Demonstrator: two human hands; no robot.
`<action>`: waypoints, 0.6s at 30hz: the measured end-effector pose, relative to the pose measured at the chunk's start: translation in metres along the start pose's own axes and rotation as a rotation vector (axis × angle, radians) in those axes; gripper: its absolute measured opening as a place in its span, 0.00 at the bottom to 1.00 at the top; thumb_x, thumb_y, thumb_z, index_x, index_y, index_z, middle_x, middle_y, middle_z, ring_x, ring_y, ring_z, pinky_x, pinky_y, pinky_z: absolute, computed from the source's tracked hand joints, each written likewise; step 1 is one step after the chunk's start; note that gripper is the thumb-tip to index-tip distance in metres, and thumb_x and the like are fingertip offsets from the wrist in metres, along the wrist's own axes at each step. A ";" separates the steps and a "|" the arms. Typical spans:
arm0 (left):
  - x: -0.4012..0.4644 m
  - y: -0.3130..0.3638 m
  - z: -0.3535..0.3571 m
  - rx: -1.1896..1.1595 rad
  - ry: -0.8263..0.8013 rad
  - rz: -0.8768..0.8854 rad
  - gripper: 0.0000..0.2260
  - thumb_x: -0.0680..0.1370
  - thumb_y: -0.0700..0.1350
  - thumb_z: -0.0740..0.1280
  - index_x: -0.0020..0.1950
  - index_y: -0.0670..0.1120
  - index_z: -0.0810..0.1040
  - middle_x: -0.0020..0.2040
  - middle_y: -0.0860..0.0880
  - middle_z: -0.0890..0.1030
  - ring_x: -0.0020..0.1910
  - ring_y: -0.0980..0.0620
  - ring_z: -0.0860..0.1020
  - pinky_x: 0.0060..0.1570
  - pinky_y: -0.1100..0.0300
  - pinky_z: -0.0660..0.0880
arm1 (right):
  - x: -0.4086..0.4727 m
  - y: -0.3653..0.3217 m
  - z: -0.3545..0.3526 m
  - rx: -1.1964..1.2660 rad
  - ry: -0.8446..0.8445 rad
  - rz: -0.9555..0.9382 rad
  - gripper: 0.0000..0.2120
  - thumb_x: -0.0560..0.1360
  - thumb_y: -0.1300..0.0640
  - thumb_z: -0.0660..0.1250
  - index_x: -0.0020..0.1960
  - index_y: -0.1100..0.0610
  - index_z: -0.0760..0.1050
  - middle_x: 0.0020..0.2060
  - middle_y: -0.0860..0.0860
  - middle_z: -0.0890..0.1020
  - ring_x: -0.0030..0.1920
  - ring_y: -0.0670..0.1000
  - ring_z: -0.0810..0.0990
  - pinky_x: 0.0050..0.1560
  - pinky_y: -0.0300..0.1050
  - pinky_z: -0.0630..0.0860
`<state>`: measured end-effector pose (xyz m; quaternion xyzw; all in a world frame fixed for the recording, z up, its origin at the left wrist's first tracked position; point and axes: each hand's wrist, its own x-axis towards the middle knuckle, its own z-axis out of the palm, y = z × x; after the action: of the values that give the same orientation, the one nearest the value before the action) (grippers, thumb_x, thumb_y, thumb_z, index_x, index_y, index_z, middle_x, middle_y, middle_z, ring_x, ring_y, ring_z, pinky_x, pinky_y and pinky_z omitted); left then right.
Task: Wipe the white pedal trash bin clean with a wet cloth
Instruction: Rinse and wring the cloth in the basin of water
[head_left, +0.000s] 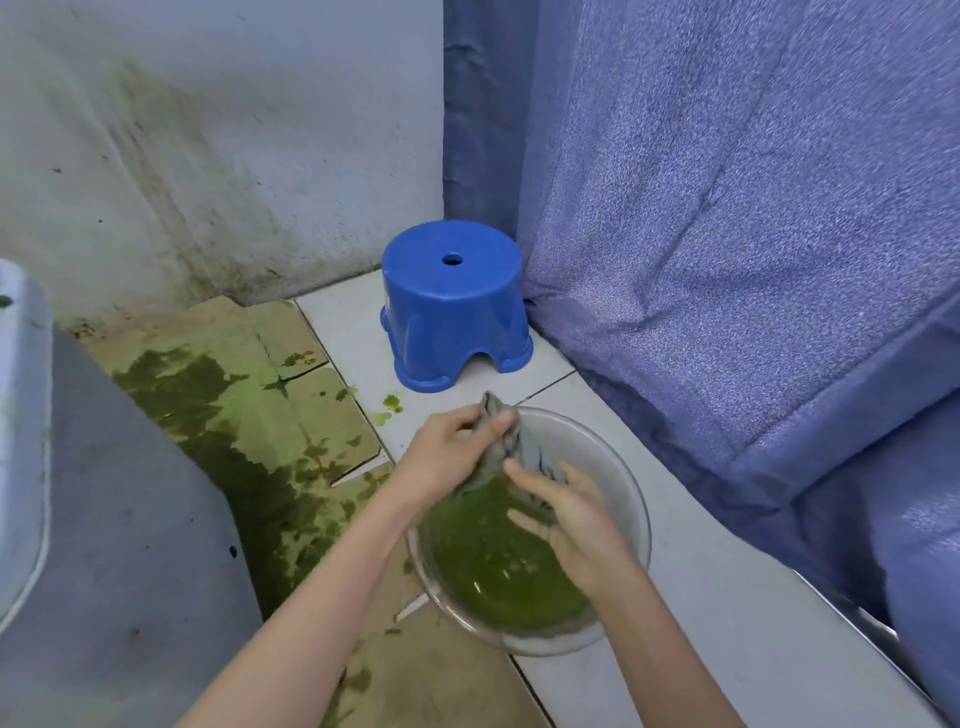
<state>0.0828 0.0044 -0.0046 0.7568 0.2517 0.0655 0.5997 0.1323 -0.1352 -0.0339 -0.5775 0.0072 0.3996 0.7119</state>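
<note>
A grey wet cloth (506, 441) hangs over a clear round bowl (621, 483) filled with green water on the tiled floor. My left hand (447, 457) grips the cloth's upper end above the bowl's far rim. My right hand (571, 514) holds the cloth's lower part, fingers curled round it just above the green water. The white trash bin (21, 447) shows only as a curved white edge at the far left, well apart from both hands.
A blue plastic stool (452, 306) stands upside-down-cup shaped in the corner behind the bowl. Flattened cardboard (249, 395), stained green and wet, covers the floor to the left. A blue curtain (727, 234) hangs along the right. The wall behind is stained green.
</note>
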 end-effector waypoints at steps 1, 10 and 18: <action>0.000 0.003 -0.004 -0.048 0.029 -0.030 0.14 0.78 0.57 0.64 0.46 0.49 0.83 0.43 0.49 0.85 0.44 0.49 0.83 0.50 0.55 0.79 | -0.002 -0.001 -0.002 0.011 0.006 0.008 0.19 0.63 0.52 0.76 0.52 0.54 0.80 0.46 0.50 0.85 0.47 0.48 0.84 0.49 0.49 0.77; 0.014 0.016 -0.016 -0.030 0.211 0.069 0.21 0.81 0.53 0.58 0.51 0.34 0.75 0.51 0.36 0.80 0.47 0.46 0.78 0.55 0.47 0.73 | 0.006 -0.012 -0.010 0.441 0.049 0.219 0.14 0.74 0.47 0.67 0.57 0.50 0.79 0.51 0.51 0.84 0.52 0.51 0.82 0.55 0.54 0.72; 0.012 0.041 -0.013 0.145 0.124 0.383 0.17 0.82 0.51 0.59 0.37 0.44 0.66 0.30 0.58 0.68 0.31 0.60 0.66 0.32 0.68 0.64 | -0.007 -0.025 -0.002 -0.167 0.040 -0.172 0.37 0.56 0.30 0.72 0.63 0.38 0.71 0.63 0.43 0.75 0.62 0.44 0.75 0.60 0.45 0.73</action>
<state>0.1008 0.0149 0.0347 0.8264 0.1441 0.2065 0.5036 0.1436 -0.1413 -0.0108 -0.6412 -0.0615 0.3245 0.6927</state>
